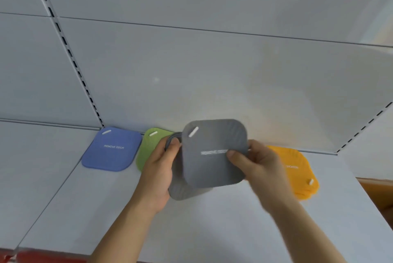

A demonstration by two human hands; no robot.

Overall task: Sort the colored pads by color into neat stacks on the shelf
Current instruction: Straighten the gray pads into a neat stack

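Up close, I see a pale grey shelf (212,230) with a grey back panel behind it and a slotted upright running down to the shelf's back left corner. My left hand (158,169) grips a bunch of grey pads (180,188) by their left edge, thumb on top. My right hand (257,165) pinches the front grey pad (214,152), thumb over its white lettering, held above the shelf. Left of the grey pad, a blue pad (112,150) lies flat by the back panel; a green pad (148,148) sits between them, partly hidden by my left hand. Right of the grey pad, orange pads (299,169) lie stacked, blurred, their print unreadable. How many pads are in the bunch, I cannot tell. A brown box (378,190) is cut off at the right edge.
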